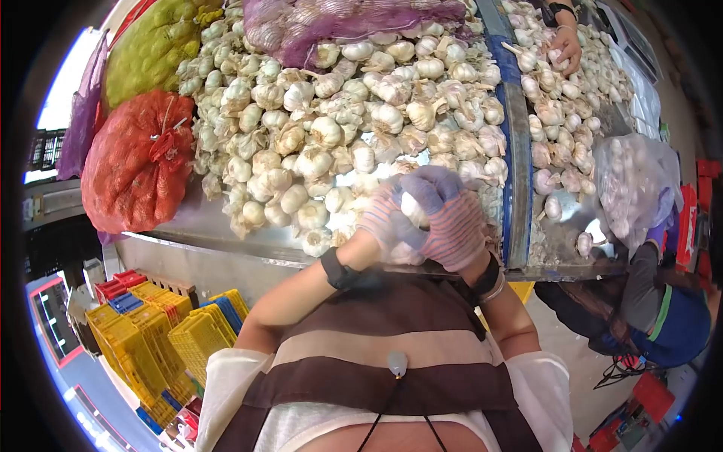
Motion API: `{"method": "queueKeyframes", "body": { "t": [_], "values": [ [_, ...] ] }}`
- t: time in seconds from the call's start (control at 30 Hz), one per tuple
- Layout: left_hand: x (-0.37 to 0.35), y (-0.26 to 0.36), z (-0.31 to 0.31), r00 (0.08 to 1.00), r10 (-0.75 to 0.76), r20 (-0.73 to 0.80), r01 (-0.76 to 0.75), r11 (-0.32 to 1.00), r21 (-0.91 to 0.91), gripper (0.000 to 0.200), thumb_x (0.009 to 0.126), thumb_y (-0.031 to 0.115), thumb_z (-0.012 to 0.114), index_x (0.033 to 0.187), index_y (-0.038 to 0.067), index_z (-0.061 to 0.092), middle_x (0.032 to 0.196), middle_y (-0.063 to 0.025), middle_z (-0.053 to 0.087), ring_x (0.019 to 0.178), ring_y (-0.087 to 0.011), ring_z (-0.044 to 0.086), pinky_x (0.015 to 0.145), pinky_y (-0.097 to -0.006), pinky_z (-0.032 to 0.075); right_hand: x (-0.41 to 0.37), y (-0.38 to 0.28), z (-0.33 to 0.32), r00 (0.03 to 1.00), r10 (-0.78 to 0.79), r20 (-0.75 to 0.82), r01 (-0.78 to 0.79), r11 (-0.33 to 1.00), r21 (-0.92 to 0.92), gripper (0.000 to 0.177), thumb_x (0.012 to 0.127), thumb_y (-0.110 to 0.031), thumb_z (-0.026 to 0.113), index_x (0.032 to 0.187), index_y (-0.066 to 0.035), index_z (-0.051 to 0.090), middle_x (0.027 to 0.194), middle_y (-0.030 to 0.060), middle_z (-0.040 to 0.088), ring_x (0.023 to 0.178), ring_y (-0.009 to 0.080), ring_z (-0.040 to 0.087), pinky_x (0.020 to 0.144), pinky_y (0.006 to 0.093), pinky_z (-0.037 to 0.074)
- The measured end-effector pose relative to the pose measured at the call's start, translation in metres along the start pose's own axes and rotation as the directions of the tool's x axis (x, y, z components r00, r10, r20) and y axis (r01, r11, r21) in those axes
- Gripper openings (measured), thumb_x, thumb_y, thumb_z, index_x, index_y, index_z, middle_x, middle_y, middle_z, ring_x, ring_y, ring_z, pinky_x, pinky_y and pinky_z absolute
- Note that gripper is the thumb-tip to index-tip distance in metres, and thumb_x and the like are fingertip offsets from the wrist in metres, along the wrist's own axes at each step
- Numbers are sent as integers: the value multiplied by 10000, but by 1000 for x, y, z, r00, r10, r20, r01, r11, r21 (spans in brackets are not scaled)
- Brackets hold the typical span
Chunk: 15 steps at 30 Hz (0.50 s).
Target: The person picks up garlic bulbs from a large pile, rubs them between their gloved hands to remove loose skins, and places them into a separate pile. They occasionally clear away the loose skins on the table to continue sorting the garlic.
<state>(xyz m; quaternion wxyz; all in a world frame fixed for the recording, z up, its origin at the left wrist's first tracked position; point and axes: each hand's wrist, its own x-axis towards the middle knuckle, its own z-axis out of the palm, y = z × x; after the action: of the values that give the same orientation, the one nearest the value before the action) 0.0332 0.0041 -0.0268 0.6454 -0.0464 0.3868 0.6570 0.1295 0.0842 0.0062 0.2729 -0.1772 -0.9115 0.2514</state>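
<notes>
Both hands wear striped knit gloves and meet over the near edge of the metal table. A pale garlic bulb shows between them. My right hand is closed, its fingers curled over the top of the bulb. From the other side my left hand closes against the same bulb, its fingertips partly hidden by the right hand. Many loose garlic bulbs lie heaped beyond and to the left of both hands.
A red mesh sack, a yellow one and a purple one border the heap. A blue-edged divider separates more garlic at right, where a co-worker's hand reaches in. Another person holds a clear bag. Yellow crates stand lower left.
</notes>
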Motion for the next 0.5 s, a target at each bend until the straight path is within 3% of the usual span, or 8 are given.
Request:
{"method": "queueKeyframes", "body": {
  "t": [0.1, 0.17, 0.2, 0.27, 0.37, 0.4, 0.43, 0.5],
  "values": [
    [10, -19, -22, 999, 51, -13, -49, 993, 108, 252, 897, 116, 507, 1133, 30, 496, 1026, -64, 582, 889, -136, 580, 716, -263, 507, -5, 10, -4, 985, 77, 155, -81, 996, 25, 382, 680, -258, 694, 1001, -96, 566, 948, 101, 580, 750, 300, 586, 646, 355, 498],
    [17, -34, -49, 902, 224, 368, -430, 541, 723, 269, 883, 162, 535, 1123, 45, 499, 1001, -75, 588, 904, -127, 580, 657, -259, 511, -19, 35, 3, 982, 160, 103, -180, 957, 228, 285, 714, -228, 665, 934, -80, 561, 821, 77, 594, 652, 236, 596, 594, 324, 486],
    [12, -22, -31, 899, 221, 379, -436, 542, 718, 269, 883, 162, 535, 1123, 45, 499, 1001, -75, 588, 904, -127, 580, 657, -259, 511, -20, 42, -1, 982, 163, 98, -181, 959, 218, 285, 714, -228, 665, 934, -80, 561, 821, 77, 594, 652, 236, 596, 594, 324, 486],
    [-6, 12, 17, 986, -158, 53, 83, 738, 670, 301, 875, 201, 547, 1133, 57, 494, 910, -74, 606, 815, -130, 590, 609, -248, 499, -24, 55, -11, 881, 454, 136, -458, 741, 491, 304, 707, -219, 684, 904, -34, 545, 750, 102, 595, 629, 223, 574, 574, 340, 470],
    [17, 7, -9, 951, 125, 283, -308, 472, 826, 250, 890, 206, 525, 1088, 52, 517, 791, -49, 611, 688, -141, 589, 591, -264, 477, -44, 113, -29, 825, 557, 98, -534, 710, 459, 118, 808, -150, 576, 854, -43, 557, 742, 76, 560, 659, 146, 534, 589, 285, 444],
    [23, 7, -12, 852, 311, 421, -503, 261, 824, 237, 888, 203, 527, 1066, 48, 524, 780, -50, 607, 673, -143, 589, 594, -272, 472, -71, 157, -24, 893, 397, -214, -426, 898, -111, 163, 808, -172, 589, 866, -24, 552, 764, 106, 558, 699, 208, 534, 646, 314, 437],
    [21, 21, 5, 936, 217, 276, -316, 177, 932, 214, 851, 153, 543, 1038, 51, 536, 862, -93, 592, 765, -192, 612, 625, -331, 471, -85, 189, -32, 911, 215, -351, -374, 791, -485, 215, 810, -190, 602, 909, -5, 555, 809, 138, 562, 743, 263, 536, 704, 351, 432],
    [44, 21, 7, 901, 230, 368, -364, -64, 929, 244, 822, 129, 552, 1054, 57, 530, 894, -113, 578, 802, -229, 606, 647, -359, 473, -36, 180, -83, 718, 590, -370, -626, 780, 29, 394, 782, -248, 652, 1034, 23, 515, 914, 195, 558, 851, 313, 536, 764, 392, 436]
  ]
}}
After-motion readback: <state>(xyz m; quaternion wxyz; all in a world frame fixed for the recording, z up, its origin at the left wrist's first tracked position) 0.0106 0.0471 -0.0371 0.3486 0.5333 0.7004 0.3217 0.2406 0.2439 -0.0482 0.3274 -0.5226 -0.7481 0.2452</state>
